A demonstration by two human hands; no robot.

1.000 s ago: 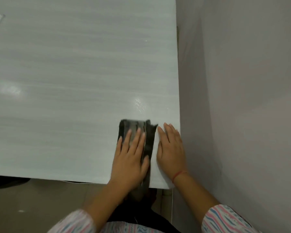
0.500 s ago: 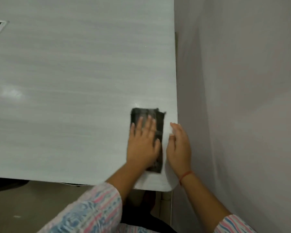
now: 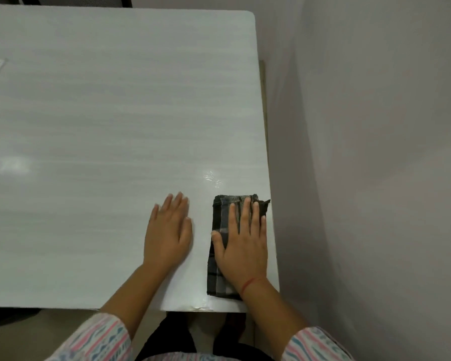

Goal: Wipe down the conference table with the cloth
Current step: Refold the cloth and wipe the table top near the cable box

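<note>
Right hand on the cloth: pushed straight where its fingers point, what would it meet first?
Nothing, it seems: right hand and cloth have only bare table ahead to the far edge.

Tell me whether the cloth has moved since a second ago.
Yes. The cloth slid right to the table edge, now under the right hand.

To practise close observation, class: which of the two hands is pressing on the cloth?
The right hand, with the red wrist thread, lies flat on the dark checked cloth; the left hand rests on bare table.
</note>
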